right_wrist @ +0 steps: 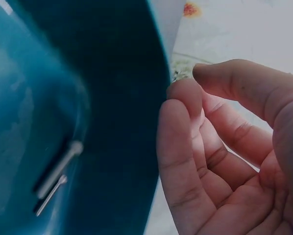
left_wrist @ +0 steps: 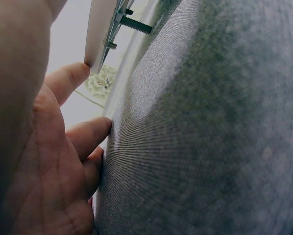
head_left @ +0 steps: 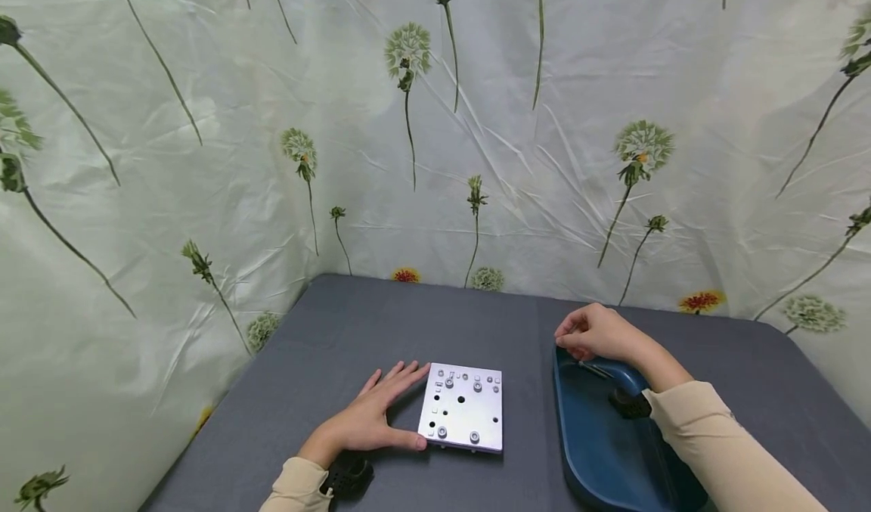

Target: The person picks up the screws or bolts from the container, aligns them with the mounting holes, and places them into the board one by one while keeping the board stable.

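Observation:
A square silver metal plate [head_left: 463, 419] with several holes and bolts sits near the table's middle. Underneath it, a threaded bolt [left_wrist: 135, 24] sticks out in the left wrist view. My left hand [head_left: 370, 419] rests at the plate's left side, fingers spread, thumb and index at its left corners. To the right stands a deep blue tray [head_left: 599, 451]. Over its far left corner is my right hand [head_left: 602, 336], fingers loosely curled against the rim, with nothing seen between them. Two slim metal pieces like screws, a thicker one [right_wrist: 58, 169] and a thinner one [right_wrist: 51, 196], lie inside.
A dark grey cloth covers the table [head_left: 408, 323]. Behind and to the left hangs a pale curtain [head_left: 340, 81] printed with dandelions. Black straps with cameras sit at both wrists, the left one [head_left: 350, 476] close to the tabletop. The right forearm hides part of the tray.

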`<state>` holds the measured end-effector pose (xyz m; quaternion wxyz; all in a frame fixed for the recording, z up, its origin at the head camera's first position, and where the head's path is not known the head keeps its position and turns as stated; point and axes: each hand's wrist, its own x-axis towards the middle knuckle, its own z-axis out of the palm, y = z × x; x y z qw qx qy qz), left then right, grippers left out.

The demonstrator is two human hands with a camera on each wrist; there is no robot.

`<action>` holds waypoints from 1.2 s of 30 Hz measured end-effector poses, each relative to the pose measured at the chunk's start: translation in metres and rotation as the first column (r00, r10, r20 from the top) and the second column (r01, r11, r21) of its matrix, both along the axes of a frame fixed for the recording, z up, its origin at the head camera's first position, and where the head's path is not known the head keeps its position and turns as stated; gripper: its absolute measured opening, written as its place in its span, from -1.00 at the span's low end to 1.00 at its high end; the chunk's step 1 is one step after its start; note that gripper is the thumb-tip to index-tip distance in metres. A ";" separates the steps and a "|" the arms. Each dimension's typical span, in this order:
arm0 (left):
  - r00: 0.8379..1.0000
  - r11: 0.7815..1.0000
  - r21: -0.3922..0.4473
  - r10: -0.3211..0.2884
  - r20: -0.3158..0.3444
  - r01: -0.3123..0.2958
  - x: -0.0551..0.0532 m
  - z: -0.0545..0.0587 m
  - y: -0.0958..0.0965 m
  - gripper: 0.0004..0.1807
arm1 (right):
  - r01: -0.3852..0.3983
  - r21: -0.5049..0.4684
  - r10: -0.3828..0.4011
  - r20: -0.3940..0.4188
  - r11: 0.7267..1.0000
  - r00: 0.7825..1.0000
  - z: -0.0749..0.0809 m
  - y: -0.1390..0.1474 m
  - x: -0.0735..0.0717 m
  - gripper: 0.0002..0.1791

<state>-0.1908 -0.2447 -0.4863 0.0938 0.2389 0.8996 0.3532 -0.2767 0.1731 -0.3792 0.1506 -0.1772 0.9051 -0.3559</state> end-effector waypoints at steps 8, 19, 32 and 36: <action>1.000 1.000 0.010 -0.001 -0.008 0.001 0.001 0.001 0.000 0.21 | 0.004 0.062 -0.003 -0.021 0.998 1.000 -0.007 0.016 0.002 -0.83; 1.000 1.000 0.012 -0.007 0.000 0.007 0.003 -0.001 0.000 0.20 | 0.123 0.213 -0.121 -0.023 0.969 0.992 -0.021 0.025 0.012 -0.89; 1.000 1.000 0.014 0.003 -0.001 -0.003 0.000 0.001 0.001 0.23 | 0.113 0.423 -0.049 -0.160 0.899 0.986 -0.022 0.024 0.012 -0.86; 1.000 1.000 0.014 0.001 0.003 -0.001 0.000 0.000 0.001 0.23 | 0.110 0.476 -0.025 -0.180 0.873 0.983 -0.026 0.025 0.014 -0.85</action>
